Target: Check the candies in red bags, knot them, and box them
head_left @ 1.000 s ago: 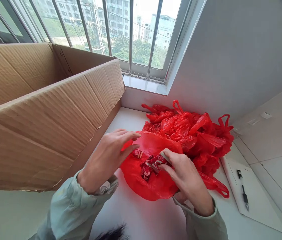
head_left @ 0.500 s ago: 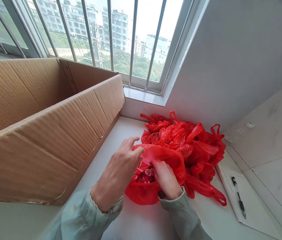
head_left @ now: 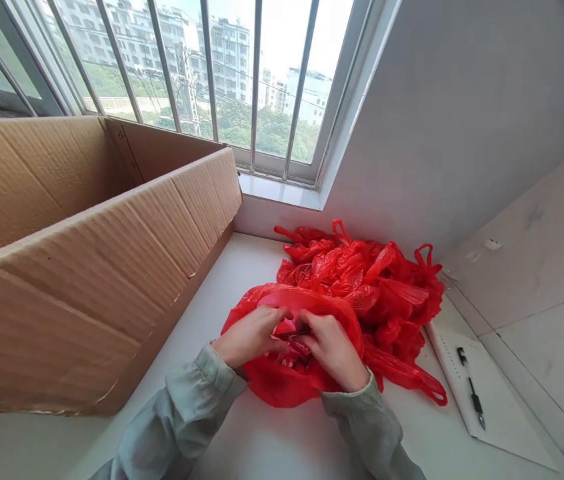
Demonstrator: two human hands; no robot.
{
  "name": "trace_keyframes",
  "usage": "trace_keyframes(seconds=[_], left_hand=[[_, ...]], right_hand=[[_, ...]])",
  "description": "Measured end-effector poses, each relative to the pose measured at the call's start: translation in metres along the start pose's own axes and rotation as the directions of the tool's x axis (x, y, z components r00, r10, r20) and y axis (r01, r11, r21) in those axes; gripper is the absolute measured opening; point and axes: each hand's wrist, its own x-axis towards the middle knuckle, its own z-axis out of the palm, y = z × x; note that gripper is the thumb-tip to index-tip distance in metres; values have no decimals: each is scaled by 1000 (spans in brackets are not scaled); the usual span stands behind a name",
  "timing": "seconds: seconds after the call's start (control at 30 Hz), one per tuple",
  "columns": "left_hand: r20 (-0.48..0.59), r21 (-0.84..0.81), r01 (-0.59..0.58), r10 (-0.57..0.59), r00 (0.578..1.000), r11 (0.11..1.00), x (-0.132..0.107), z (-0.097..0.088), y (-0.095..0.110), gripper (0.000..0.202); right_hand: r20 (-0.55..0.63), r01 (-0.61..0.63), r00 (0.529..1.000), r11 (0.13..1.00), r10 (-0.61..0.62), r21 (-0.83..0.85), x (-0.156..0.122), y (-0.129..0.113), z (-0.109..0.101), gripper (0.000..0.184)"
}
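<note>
- The left hand (head_left: 255,333) is curving, its thumb and fingers parted, apparently gripping nothing.
- The right hand (head_left: 337,350) is bending its fingers beside small dark-red wrapped packets (head_left: 298,348); whether it is gripping one, I cannot tell.
- Around the fingers, a translucent red plastic bag (head_left: 287,391) is gaping, presumably giving both hands room.
- No lettering is showing legibly.

2 hands (head_left: 335,345) close together, fingers (head_left: 275,313) curled

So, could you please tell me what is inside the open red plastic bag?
Small red wrapped packets show inside the bag, partly hidden by the left hand and right hand; whatever lies beneath the packets is covered.
</note>
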Motion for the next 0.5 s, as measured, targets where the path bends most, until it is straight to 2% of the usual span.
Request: trace_keyframes(seconds=[0.1, 0.17, 0.2, 0.27, 0.37, 0.43, 0.5], left_hand=[[34, -68, -10, 12, 999, 998, 6, -12, 11, 12], [25, -105, 20, -17, 1000, 994, 8, -19, 18, 17], [22, -117, 35, -33, 999, 993, 8, -22, 20, 20], [19, -121, 64, -62, 998, 991, 5, -28, 22, 22], [7, -49, 120, -120, 993, 992, -3, -35, 23, 23], [4, 33, 167, -168, 986, 985, -8, -33, 23, 25], [17, 104, 196, -198, 980, 975, -12, -28, 23, 24]], right_hand=[[-86, 94, 994, 948, -71, 304, -4, -5, -10, 10], [-163, 121, 985, 882, -51, 455, -5, -8, -14, 10], [-182, 107, 983, 872, -21, 477, -6, -9, -15, 14], [-147, 33, 989, 912, 30, 408, -7, -8, -17, 20], [33, -65, 998, 990, 61, 125, -9, -5, -15, 20], [111, -100, 988, 994, 104, -40, -8, -3, -8, 21], [124, -148, 978, 977, 168, -156, -6, -3, 2, 18]])
